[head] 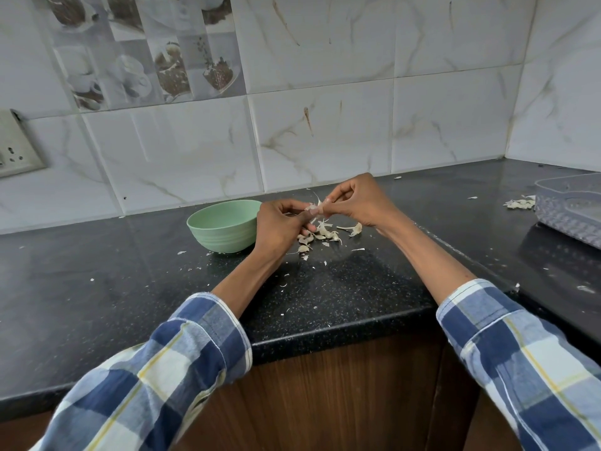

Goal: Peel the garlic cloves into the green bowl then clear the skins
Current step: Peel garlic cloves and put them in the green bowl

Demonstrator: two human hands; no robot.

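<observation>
Both hands raised over the black counter (97, 281): left hand (281, 227) and right hand (356, 200) each pinching the same garlic clove (313, 208) between fingertips, skin fraying upward. Green bowl (222, 226) just beside the left hand at its 9 o'clock, touching or not unclear. Loose garlic pieces and skins (322, 237) lie on the counter at 6 o'clock below the hands; another heap of skins (520, 203) far off at 3 o'clock beside a clear container (572, 213).
</observation>
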